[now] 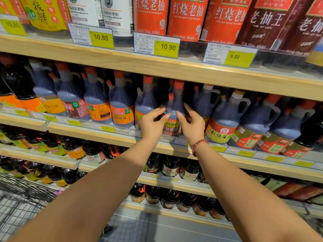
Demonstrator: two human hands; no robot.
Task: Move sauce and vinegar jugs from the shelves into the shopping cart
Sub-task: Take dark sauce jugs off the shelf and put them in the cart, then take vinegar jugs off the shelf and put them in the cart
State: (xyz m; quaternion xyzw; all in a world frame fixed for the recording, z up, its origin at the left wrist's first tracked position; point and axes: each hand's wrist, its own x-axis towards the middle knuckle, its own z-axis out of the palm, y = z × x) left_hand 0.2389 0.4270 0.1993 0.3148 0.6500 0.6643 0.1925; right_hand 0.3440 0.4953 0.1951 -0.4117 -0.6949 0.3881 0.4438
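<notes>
A dark soy sauce jug [173, 111] with a red cap and a red-and-yellow label stands at the front of the middle shelf [108, 132], in a row of similar jugs. My left hand [152, 124] is at its left side and my right hand [191, 125], with a red bead bracelet on the wrist, at its right side. Both hands have their fingers spread and curved around the jug, thumbs pointing at its front. I cannot tell whether they touch it. The jug stands upright on the shelf. The wire shopping cart [19, 205] is at the lower left.
A neighbouring jug [122, 109] stands to the left and a yellow-labelled jug [225, 123] to the right, both close by. The upper shelf [157, 64] hangs low over the jug caps. Smaller dark bottles [171, 165] fill the shelves below. Grey floor [157, 227] shows at the bottom.
</notes>
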